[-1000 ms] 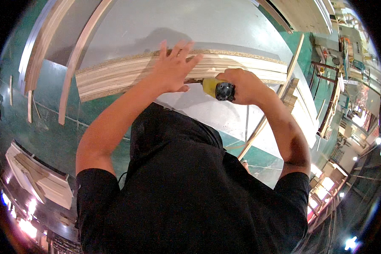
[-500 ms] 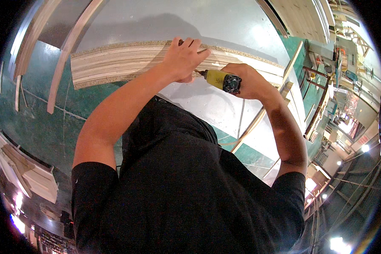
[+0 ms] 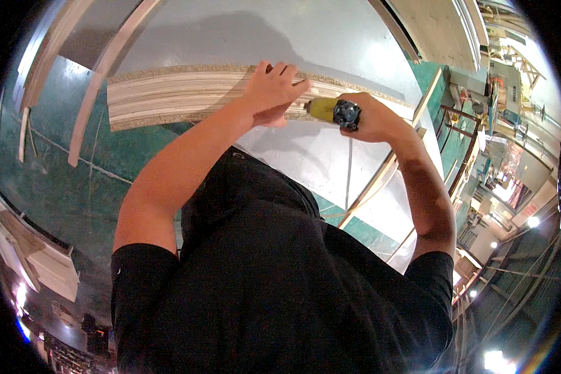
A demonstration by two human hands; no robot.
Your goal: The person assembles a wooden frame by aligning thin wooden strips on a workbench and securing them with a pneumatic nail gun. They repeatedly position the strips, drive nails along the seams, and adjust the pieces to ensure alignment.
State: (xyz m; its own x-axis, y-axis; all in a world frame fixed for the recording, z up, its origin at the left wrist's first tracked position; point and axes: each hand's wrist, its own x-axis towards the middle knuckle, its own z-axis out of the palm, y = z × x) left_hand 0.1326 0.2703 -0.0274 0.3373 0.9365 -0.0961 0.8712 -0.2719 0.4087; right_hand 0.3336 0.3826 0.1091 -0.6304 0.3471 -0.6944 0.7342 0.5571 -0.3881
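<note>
Faces a wide grey panel (image 3: 212, 31), with a long, pale, layered wood stack (image 3: 162, 96) running crosswise in front. Holds a yellow-and-black power drill (image 3: 323, 109) at the stack's right half, along the near edge, with its nose pointed left. Wraps the right hand (image 3: 371, 118) closed around this drill. Rests the left hand (image 3: 270, 96) on the stack, just left of the nose, with bent fingers; cannot tell whether gripping.
</note>
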